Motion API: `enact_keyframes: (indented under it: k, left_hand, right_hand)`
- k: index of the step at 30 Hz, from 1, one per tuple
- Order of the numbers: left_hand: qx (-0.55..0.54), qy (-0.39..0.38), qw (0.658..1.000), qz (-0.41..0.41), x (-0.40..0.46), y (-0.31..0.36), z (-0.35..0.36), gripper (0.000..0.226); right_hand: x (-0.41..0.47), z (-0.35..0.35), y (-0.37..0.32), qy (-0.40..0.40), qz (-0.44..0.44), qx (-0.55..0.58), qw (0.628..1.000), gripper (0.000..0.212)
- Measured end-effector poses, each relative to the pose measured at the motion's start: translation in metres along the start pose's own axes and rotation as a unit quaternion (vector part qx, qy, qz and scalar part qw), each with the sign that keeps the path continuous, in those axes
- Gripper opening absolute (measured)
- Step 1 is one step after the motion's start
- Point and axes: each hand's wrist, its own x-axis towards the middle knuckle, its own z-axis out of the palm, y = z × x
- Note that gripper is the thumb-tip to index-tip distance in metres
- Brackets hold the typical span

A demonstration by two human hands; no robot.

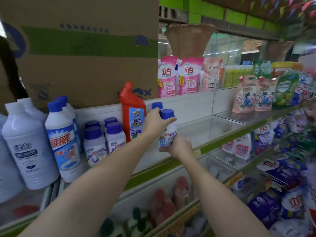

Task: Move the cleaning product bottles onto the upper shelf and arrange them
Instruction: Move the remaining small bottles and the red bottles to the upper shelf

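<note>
Both arms outstretched; left hand [154,121] gripping high, right hand [179,147] cupping below.

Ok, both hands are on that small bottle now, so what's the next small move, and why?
Probably set the blue-capped bottle down on the bare shelf just right of the red bottle. The left hand grips near its cap and the right hand supports its base, so it looks held above the shelf. Another blue cap stands behind, suggesting a row there.

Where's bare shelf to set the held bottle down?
Free: upper shelf stretch right of the red bottle, up to the floral pouches. Crowded: left of the red bottle, packed with small purple-capped bottles and tall white ones.
</note>
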Motion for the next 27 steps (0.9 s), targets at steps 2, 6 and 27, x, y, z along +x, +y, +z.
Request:
enact_keyframes:
  k: [2,6,27]
  left_hand:
    - [0.017,0.003,1.000,-0.002,0.011,0.000,0.013,0.053]
    - [0.041,0.057,0.997,-0.029,0.033,-0.002,0.042,0.053]
    - [0.042,0.180,0.978,-0.101,0.042,0.006,0.070,0.043]
  right_hand:
    - [0.021,-0.003,0.006,-0.031,0.008,0.009,0.999,0.062]
    - [0.062,0.004,0.018,-0.083,-0.017,0.042,0.996,0.060]
    - [0.100,0.015,0.041,-0.136,-0.098,0.205,0.964,0.086]
